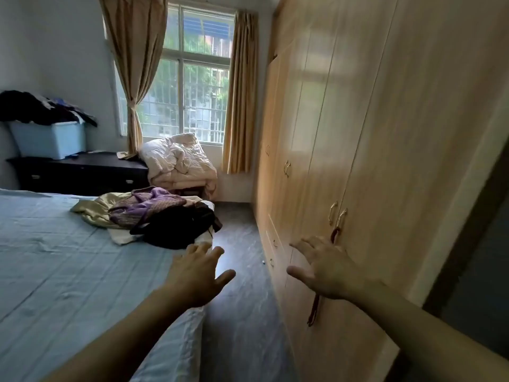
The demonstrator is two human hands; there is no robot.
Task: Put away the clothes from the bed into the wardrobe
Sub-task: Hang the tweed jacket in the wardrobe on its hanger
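Both hands reach forward with fingers spread wide, holding nothing: the left hand (197, 274) over the bed (68, 271) edge, the right hand (327, 268) before the closed wardrobe (385, 133). Farther, the clothes (154, 213) lie heaped on the bed corner. Behind stand a dark dresser (82, 172), a blue box (49, 139) and the window (192, 78).

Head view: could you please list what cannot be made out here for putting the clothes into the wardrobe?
- Wardrobe inside: hidden in the head view by its shut doors.
- Clothes pile on the bed: garments overlap, so their number cannot be told.
- Red strap below the handles: its middle is hidden by the right hand.
- Blue bin: contents covered by dark clothes heaped on top.
- Left hand: open, holds nothing.
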